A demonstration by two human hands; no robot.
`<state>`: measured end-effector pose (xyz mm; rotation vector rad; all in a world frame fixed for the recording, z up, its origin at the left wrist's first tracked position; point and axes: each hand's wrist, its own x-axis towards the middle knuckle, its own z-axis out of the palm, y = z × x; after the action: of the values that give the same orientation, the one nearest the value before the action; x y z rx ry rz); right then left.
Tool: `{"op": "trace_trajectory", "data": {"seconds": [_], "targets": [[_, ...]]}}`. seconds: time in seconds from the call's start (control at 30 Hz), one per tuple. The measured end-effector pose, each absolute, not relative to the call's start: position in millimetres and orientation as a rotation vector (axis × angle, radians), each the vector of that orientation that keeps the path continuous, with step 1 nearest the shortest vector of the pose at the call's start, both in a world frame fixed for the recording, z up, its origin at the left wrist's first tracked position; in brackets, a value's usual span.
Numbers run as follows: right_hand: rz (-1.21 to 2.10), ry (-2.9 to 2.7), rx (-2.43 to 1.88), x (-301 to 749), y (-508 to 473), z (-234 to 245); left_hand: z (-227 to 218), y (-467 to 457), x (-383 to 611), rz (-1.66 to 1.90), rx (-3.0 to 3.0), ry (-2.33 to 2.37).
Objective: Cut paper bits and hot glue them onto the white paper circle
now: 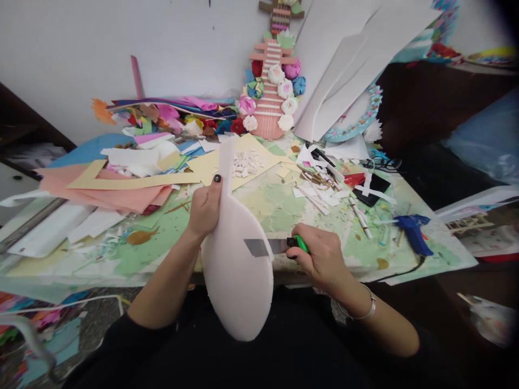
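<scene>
On my left, salmon paper sheets (115, 189) lie on the counter (279, 208), away from the cutting. My left hand (206, 208) is closed firmly round the neck of the white foam lute shape (239, 286), thumb on its face. I have the piece raised in front of me, its rounded end hanging past the counter's near edge. The outline, neck and swelling body, is already cut, so I'd judge the rough shaping done. White foam chips (247, 162) lie piled behind it, and a pink lute model (271, 108) with paper flowers stands farther back; mine is bare of strings, frets and flowers. The utility knife (279, 247) has its blade across the right edge, where a thin sliver seems to stand off, so the edge trimming looks unfinished. My right hand (320, 254) is curled tight round its green handle. Farther right, the blue glue gun (416, 229) lies unused.
</scene>
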<state>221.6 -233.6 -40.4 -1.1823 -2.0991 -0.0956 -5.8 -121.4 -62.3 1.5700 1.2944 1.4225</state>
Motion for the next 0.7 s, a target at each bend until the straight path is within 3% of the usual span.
{"op": "trace_trajectory", "data": {"seconds": [0.47,0.7], "targets": [[-0.007,-2.134,-1.195,219.2,-230.0,-28.1,-49.6,-122.9,3.5,1.440,1.944,1.305],[0.208,-2.200,-1.188,219.6,-223.6,-12.2,-44.6,-124.7,9.3,1.449,1.939,1.235]]}}
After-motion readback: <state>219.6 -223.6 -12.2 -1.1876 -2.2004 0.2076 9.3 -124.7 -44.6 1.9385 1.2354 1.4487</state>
